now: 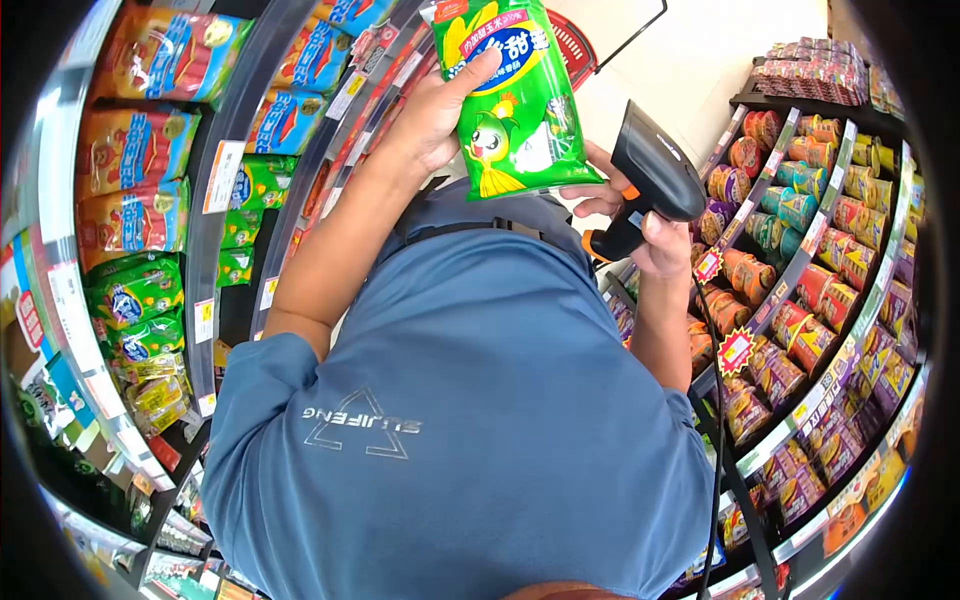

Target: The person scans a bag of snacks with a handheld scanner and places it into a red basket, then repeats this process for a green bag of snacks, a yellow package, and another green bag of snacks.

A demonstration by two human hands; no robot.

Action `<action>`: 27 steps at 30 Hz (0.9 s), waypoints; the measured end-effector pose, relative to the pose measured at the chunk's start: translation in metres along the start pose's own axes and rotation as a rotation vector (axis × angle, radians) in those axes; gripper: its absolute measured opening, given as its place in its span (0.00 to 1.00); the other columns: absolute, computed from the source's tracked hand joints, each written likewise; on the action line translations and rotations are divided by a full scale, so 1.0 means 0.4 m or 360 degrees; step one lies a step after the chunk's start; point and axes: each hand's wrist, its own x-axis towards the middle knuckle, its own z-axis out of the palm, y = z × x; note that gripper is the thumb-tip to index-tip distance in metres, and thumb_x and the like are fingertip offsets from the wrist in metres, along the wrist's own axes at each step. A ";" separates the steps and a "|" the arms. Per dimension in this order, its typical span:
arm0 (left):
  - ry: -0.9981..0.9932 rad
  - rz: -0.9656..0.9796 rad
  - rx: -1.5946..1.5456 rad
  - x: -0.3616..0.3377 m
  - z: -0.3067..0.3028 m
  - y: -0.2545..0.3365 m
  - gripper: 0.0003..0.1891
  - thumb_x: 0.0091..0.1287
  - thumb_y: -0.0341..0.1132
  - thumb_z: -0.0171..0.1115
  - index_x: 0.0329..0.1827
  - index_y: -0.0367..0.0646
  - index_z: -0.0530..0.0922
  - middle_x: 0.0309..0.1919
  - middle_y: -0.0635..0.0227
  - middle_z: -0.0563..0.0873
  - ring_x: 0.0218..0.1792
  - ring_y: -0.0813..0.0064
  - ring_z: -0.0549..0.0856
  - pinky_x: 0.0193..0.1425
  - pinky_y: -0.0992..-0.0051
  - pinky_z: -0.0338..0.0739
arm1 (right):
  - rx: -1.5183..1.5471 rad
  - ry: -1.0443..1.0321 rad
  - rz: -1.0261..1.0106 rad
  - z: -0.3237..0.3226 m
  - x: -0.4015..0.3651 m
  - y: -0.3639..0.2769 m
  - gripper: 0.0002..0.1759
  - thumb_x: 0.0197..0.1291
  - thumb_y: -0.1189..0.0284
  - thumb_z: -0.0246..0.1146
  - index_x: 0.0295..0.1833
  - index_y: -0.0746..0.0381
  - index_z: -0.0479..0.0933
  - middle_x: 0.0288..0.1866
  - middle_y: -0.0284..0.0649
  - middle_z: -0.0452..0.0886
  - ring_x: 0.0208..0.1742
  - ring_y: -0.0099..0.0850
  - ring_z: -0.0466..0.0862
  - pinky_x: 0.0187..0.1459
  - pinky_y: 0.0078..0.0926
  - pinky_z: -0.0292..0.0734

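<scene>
My left hand (pixel 425 125) grips a green bag of sausages (pixel 535 110) by its left side, thumb across the front. The bag is held up with its printed face, a corn picture and a cartoon character, toward me. In my right hand (pixel 662 245) is a black and orange barcode scanner (pixel 655 165), its handle wrapped by the fingers. A cable (pixel 708 330) hangs down from it. The fingertips of that hand come right up to the bag's lower right edge.
Shelves on the left hold red bags (pixel 140 150), blue packs (pixel 285 120) and green bags (pixel 140 290). Tiered shelves of cup noodles (pixel 800 270) stand on the right. Beyond the bag are a red basket (pixel 572 50) and pale floor (pixel 740 40).
</scene>
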 end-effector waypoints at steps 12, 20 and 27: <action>0.0018 0.0488 0.0191 -0.287 -0.366 -0.040 0.26 0.55 0.27 0.75 0.58 0.38 0.77 0.51 0.63 0.85 0.52 0.70 0.83 0.60 0.67 0.77 | -0.0247 0.0363 0.0368 0.199 -0.006 0.294 0.26 0.61 0.67 0.64 0.61 0.69 0.68 0.65 0.64 0.69 0.56 0.51 0.82 0.52 0.40 0.81; 0.0752 0.0797 0.1236 -0.573 -0.572 -0.047 0.29 0.48 0.29 0.79 0.54 0.35 0.77 0.46 0.65 0.86 0.47 0.77 0.83 0.53 0.75 0.77 | -0.0416 0.0347 0.0628 0.248 -0.025 0.428 0.26 0.65 0.69 0.60 0.65 0.70 0.67 0.58 0.58 0.77 0.50 0.43 0.84 0.50 0.36 0.80; 0.1238 0.0990 0.0794 -0.741 -0.744 -0.053 0.18 0.55 0.28 0.75 0.47 0.34 0.81 0.43 0.66 0.86 0.43 0.76 0.84 0.52 0.74 0.76 | -0.0630 0.0161 0.0705 0.305 0.038 0.470 0.21 0.63 0.71 0.64 0.59 0.69 0.75 0.51 0.48 0.83 0.47 0.32 0.84 0.49 0.31 0.78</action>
